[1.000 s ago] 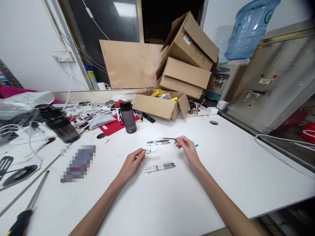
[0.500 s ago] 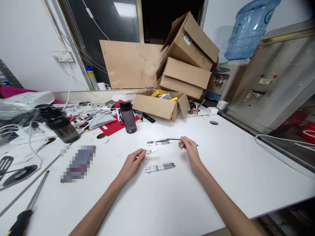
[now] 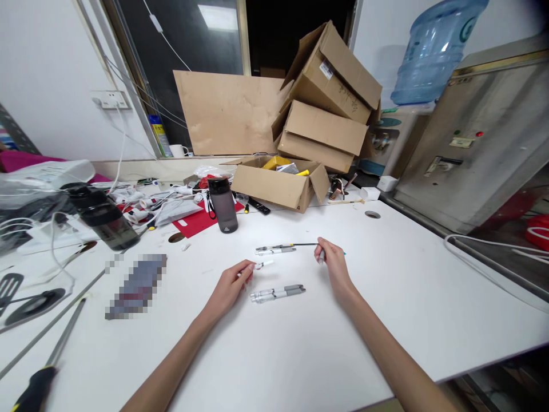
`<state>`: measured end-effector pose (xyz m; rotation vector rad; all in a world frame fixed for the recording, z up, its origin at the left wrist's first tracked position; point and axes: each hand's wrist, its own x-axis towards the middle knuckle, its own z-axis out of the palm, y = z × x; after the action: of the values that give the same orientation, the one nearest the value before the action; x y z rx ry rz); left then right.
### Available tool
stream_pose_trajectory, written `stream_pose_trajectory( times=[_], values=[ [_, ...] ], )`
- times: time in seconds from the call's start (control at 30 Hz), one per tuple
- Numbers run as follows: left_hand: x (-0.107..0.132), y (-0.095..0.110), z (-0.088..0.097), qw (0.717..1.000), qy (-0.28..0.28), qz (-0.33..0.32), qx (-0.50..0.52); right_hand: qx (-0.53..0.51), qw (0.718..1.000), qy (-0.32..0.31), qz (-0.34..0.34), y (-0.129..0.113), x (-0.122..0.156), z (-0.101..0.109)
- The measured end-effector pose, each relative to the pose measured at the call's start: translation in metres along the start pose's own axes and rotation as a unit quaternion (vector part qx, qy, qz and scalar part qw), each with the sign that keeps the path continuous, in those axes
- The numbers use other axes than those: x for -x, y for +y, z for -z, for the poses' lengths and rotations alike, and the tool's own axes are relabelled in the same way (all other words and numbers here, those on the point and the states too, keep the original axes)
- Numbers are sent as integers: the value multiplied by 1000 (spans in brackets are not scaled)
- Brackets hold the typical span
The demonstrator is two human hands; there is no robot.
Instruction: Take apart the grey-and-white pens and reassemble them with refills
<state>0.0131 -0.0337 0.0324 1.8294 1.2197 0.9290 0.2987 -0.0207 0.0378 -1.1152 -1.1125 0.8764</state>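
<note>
My left hand [image 3: 231, 286] rests on the white table [image 3: 300, 355] with its fingers pinched on a short clear pen barrel piece [image 3: 263, 264]. My right hand [image 3: 334, 264] is closed around a small grey pen part [image 3: 321, 256] and holds a thin black refill [image 3: 304, 244] that points left. Two grey and clear pens [image 3: 275, 249] lie side by side just beyond the hands. Another pair of the same pens [image 3: 278, 292] lies between my hands, nearer to me.
A dark bottle [image 3: 223, 203] stands behind the pens, and an open cardboard box [image 3: 281, 182] with stacked boxes [image 3: 330, 97] behind it. Cables, a second bottle [image 3: 103, 216] and tools clutter the left side. A screwdriver [image 3: 40, 372] lies at the near left. The table edge runs along the right.
My right hand has drawn to the right, pulling the black refill with it. My left hand has stayed in place.
</note>
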Motion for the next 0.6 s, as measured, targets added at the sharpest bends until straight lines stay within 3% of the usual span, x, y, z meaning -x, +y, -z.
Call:
stream_pose_trajectory(
  times=[0.33, 0.6],
  values=[
    [0, -3, -1, 1000, -2, 6, 4, 3, 1000, 0, 5, -2, 0, -1],
    [0, -2, 0, 1000, 3, 6, 0, 4, 998, -59, 19, -7, 2, -6]
  ],
)
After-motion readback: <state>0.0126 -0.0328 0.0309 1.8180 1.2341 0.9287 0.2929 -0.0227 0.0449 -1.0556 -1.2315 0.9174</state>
